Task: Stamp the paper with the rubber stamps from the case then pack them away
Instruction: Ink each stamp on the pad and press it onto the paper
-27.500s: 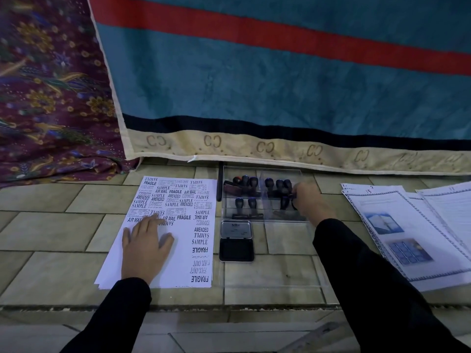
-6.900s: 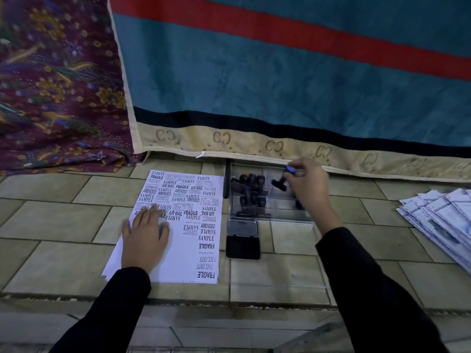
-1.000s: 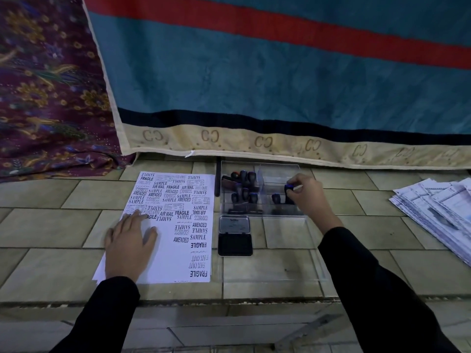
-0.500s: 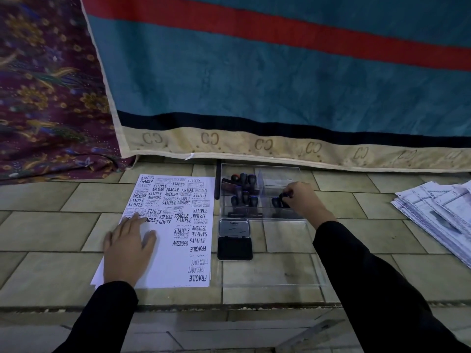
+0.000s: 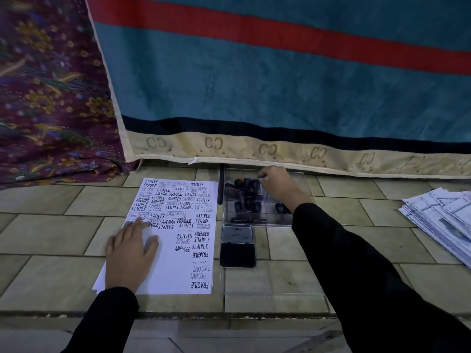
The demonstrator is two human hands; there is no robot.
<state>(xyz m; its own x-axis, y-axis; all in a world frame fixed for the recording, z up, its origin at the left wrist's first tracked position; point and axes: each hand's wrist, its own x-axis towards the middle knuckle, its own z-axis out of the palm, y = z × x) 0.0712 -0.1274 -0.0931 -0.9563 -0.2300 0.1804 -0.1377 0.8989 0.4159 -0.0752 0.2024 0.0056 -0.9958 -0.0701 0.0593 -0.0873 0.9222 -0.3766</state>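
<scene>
Two bare hands in black sleeves are working over a ledge of beige rectangular stone tiles (image 5: pixel 51 233). The left hand (image 5: pixel 130 256) is lying flat with fingers spread, pressing down on a white rectangular paper sheet (image 5: pixel 178 266) that is carrying dense black stamped words: SAMPLE, FRAGILE, AIR MAIL, FAX OUT. The right hand (image 5: pixel 276 186) is reaching over the far half of a clear hard-plastic rectangular case (image 5: pixel 269 216) sitting just right of the sheet. Its fingers are curling downward, but I cannot tell whether they are pinching anything. Dark rubber stamps with rounded knob handles (image 5: pixel 248 186) are standing clustered in the case's left compartments. A black rectangular ink pad with a hinged silver metal lid (image 5: pixel 237 247) is lying open just in front of the case. A flat transparent lid panel (image 5: pixel 275 286) is lying nearer the person. A thin black stick (image 5: pixel 221 184) is lying between sheet and case. A fanned stack of printed papers (image 5: pixel 443 222) is sitting well apart on the right. A teal woven blanket with a red stripe and cream border (image 5: pixel 254 85) is hanging behind, beside a purple floral cloth (image 5: pixel 46 98).
</scene>
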